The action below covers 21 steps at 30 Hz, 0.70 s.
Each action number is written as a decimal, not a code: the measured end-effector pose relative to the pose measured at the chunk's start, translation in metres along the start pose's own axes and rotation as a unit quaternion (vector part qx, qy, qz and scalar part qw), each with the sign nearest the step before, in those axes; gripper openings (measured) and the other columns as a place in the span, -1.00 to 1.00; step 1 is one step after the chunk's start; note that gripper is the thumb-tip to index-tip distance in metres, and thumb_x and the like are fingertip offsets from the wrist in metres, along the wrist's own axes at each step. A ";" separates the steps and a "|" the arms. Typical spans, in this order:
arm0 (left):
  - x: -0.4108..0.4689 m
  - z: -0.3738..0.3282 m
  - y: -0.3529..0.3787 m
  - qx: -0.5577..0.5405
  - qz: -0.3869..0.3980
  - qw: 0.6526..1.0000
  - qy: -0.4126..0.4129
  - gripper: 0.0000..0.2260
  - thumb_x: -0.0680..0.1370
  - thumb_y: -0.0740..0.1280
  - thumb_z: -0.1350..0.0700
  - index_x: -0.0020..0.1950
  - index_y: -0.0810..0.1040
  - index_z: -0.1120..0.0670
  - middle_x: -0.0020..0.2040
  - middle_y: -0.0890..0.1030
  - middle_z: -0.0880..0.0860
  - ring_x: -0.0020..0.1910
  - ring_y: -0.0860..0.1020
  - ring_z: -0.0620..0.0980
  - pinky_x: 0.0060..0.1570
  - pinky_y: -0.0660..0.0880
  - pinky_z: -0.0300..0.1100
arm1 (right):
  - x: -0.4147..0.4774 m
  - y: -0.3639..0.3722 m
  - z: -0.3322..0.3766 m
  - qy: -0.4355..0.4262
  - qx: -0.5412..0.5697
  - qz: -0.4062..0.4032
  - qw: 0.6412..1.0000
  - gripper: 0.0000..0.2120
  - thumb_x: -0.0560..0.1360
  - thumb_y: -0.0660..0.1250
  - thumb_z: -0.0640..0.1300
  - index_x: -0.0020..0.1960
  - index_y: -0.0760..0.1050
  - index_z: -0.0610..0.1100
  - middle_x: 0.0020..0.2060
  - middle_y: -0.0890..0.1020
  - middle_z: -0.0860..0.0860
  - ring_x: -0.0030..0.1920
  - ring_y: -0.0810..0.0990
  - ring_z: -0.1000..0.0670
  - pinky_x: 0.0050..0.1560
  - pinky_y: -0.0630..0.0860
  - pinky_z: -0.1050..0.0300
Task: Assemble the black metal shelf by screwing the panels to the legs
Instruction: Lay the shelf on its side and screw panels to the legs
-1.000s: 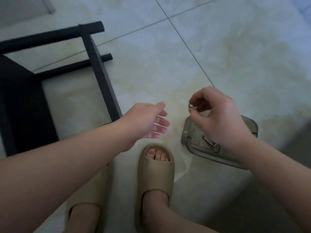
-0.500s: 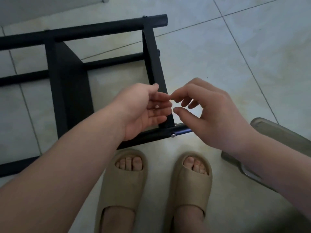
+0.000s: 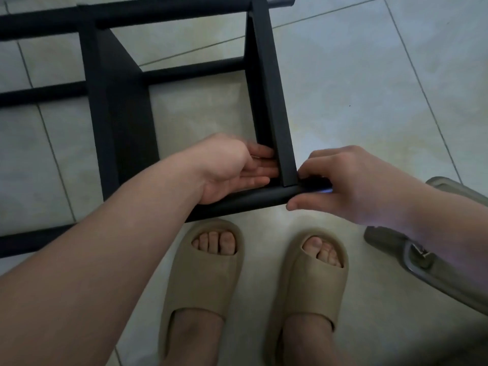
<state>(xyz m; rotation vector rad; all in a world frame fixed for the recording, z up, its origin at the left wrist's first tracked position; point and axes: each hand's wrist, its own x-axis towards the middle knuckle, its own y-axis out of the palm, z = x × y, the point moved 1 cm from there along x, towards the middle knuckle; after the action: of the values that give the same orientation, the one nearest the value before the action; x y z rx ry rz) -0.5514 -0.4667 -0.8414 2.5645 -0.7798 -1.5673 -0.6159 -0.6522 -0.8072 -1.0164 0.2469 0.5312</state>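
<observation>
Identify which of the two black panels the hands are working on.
The panel nearer the grey container: left hand flat against its inner face, right hand gripping the leg at its foot. The other panel is untouched.

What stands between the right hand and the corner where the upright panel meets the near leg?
Nothing visible. The right hand pinches the near leg right beside the panel, and the left hand lays straight fingers against its other side.

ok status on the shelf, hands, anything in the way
Left hand flat against panel. Right hand curled round leg at the joint. Nothing visibly blocking.
</observation>
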 end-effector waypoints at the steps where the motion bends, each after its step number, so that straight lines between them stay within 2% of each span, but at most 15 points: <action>1: 0.001 0.001 -0.002 -0.013 0.004 1.000 -0.003 -0.63 0.62 0.04 0.46 0.25 0.54 0.22 0.09 0.70 0.15 0.03 0.69 -0.05 -0.17 0.63 -0.29 | -0.001 -0.001 -0.001 -0.004 0.006 0.003 1.000 -0.53 0.34 0.34 0.34 -0.07 0.63 -0.04 -0.28 0.53 0.12 -0.25 0.48 0.15 -0.22 0.41 0.09; 4: 0.001 0.002 -0.006 -0.028 0.012 1.000 0.002 -0.72 0.66 0.07 0.40 0.19 0.53 0.22 0.00 0.72 0.15 -0.06 0.72 -0.03 -0.17 0.65 -0.23 | -0.005 0.000 -0.004 -0.017 0.024 -0.009 1.000 -0.59 0.40 0.36 0.27 -0.04 0.65 -0.06 -0.29 0.54 0.11 -0.26 0.50 0.14 -0.22 0.40 0.14; 6: 0.003 0.003 -0.008 -0.012 0.011 1.000 0.002 -0.75 0.67 0.11 0.37 0.22 0.53 0.24 0.01 0.72 0.19 -0.03 0.72 0.01 -0.12 0.66 -0.18 | -0.007 0.003 -0.004 -0.020 0.034 -0.027 0.999 -0.62 0.41 0.37 0.23 -0.05 0.66 -0.08 -0.29 0.53 0.11 -0.27 0.49 0.13 -0.23 0.38 0.17; 8: 0.005 0.005 -0.008 0.019 0.012 1.000 0.002 -0.78 0.67 0.16 0.32 0.26 0.53 0.26 0.02 0.72 0.19 -0.01 0.71 0.03 -0.07 0.66 -0.15 | -0.009 0.005 -0.003 -0.017 0.045 -0.037 0.998 -0.61 0.41 0.37 0.22 -0.05 0.66 -0.09 -0.29 0.54 0.11 -0.27 0.50 0.11 -0.22 0.43 0.10; 11: 0.008 0.008 -0.005 0.061 0.022 0.998 0.006 -0.81 0.65 0.26 0.26 0.23 0.56 0.25 -0.02 0.73 0.18 -0.05 0.72 0.02 -0.15 0.66 -0.19 | -0.015 0.009 -0.002 -0.017 0.049 -0.031 0.998 -0.60 0.39 0.38 0.23 -0.07 0.66 -0.10 -0.31 0.53 0.13 -0.29 0.49 0.11 -0.24 0.45 0.01; 14: 0.011 0.013 -0.002 0.119 0.041 0.992 -0.004 -0.87 0.61 0.33 0.26 0.13 0.61 0.20 -0.08 0.73 0.15 -0.14 0.72 -0.02 -0.22 0.63 -0.24 | -0.023 0.014 -0.001 -0.026 0.047 -0.021 0.998 -0.60 0.40 0.39 0.22 -0.08 0.66 -0.13 -0.33 0.52 0.11 -0.32 0.48 0.04 -0.27 0.44 0.02; 17: 0.014 0.019 0.004 0.220 0.070 0.973 -0.023 -0.87 0.56 0.36 0.30 -0.02 0.67 0.11 -0.10 0.74 0.09 -0.16 0.71 -0.05 -0.05 0.61 -0.20 | -0.026 0.018 -0.001 -0.029 0.041 -0.024 0.998 -0.64 0.43 0.44 0.18 -0.08 0.65 -0.14 -0.33 0.53 0.08 -0.33 0.47 0.01 -0.28 0.41 0.06; 19: 0.016 0.021 0.009 0.265 0.066 0.962 -0.021 -0.85 0.53 0.38 0.31 -0.12 0.68 0.09 -0.17 0.70 0.07 -0.21 0.65 -0.03 -0.05 0.53 -0.16 | -0.027 0.018 -0.001 -0.020 0.043 -0.021 0.999 -0.60 0.40 0.40 0.22 -0.08 0.66 -0.13 -0.33 0.54 0.07 -0.33 0.47 0.03 -0.27 0.40 0.07; 21: 0.017 0.023 0.011 0.260 0.067 0.963 -0.029 -0.83 0.52 0.38 0.33 -0.15 0.67 0.10 -0.20 0.68 0.10 -0.22 0.62 0.00 -0.06 0.51 -0.16 | -0.029 0.019 -0.002 -0.017 0.040 -0.016 0.999 -0.57 0.39 0.38 0.26 -0.08 0.66 -0.12 -0.33 0.54 0.07 -0.34 0.46 0.08 -0.28 0.39 0.08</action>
<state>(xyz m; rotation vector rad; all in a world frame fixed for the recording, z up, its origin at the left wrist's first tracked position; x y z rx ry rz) -0.5685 -0.4783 -0.8635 2.7189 -1.5161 -1.5667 -0.6505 -0.6547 -0.8094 -0.9307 0.2197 0.5049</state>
